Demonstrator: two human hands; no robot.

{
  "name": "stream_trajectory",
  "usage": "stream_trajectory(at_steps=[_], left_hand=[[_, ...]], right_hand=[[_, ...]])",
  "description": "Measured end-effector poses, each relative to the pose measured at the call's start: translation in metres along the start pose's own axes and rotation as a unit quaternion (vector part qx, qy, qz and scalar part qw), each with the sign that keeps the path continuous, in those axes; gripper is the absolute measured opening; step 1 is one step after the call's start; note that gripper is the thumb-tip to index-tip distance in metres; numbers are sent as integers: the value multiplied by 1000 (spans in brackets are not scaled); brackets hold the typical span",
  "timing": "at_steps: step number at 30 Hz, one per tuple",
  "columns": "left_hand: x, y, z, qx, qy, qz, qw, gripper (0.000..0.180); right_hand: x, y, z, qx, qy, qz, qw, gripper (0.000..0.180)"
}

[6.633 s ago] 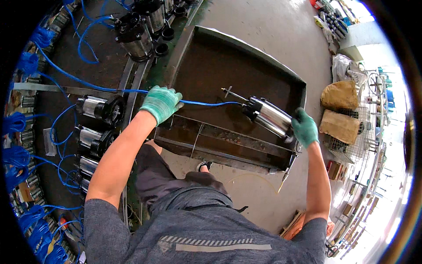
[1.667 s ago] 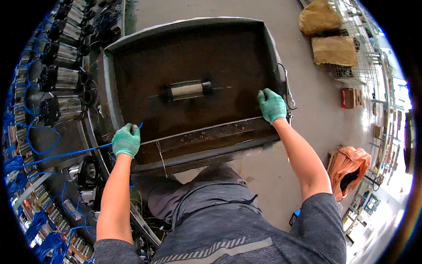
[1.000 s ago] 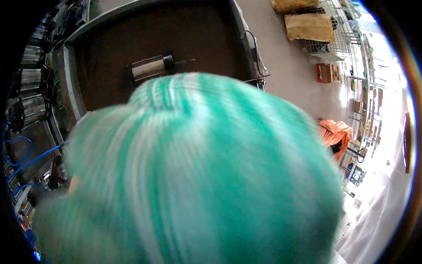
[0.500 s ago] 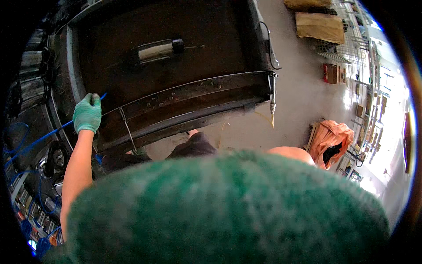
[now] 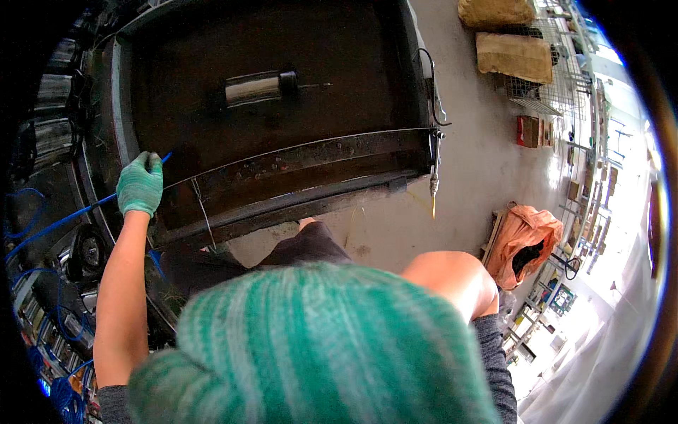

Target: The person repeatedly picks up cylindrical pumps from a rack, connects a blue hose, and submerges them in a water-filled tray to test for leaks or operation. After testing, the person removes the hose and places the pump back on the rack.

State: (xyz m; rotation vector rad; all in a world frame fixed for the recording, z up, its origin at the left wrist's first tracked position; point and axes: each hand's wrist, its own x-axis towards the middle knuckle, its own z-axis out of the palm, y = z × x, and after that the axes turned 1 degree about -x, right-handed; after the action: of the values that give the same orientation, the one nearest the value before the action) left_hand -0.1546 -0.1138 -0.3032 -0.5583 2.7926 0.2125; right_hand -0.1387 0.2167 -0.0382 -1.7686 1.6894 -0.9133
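Note:
My left hand, in a green knitted glove, is closed around a thin blue cord at the near left corner of a large dark tray-like box. A short tip of the cord sticks out past my thumb; the rest runs off left. Very close to the camera, my right hand in a like glove fills the lower middle. The back of its glove shows; its fingers are hidden. Inside the box lies a shiny metal cylinder with a black end and a thin rod.
At the right stands an orange sack, open at the top. Beyond it are a red and brown carton, a wire cage with brown packages, and shelving. A hose fitting hangs at the box's right corner. Dark machinery and blue coils crowd the left.
My right hand has drawn a little away from the camera and looks smaller; more of my right arm shows. My left hand keeps its hold on the blue cord. The view has shifted slightly.

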Motion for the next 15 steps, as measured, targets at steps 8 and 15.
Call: stream_trajectory(at_steps=[8,15], left_hand=[[1,-3,8,-12,13,22,1000,45],[-3,6,-6,-15,-22,0,1000,45]], right_hand=[[-7,11,2,-40,22,31,998,26],[-59,121,24,-195,168,227,939,29]])
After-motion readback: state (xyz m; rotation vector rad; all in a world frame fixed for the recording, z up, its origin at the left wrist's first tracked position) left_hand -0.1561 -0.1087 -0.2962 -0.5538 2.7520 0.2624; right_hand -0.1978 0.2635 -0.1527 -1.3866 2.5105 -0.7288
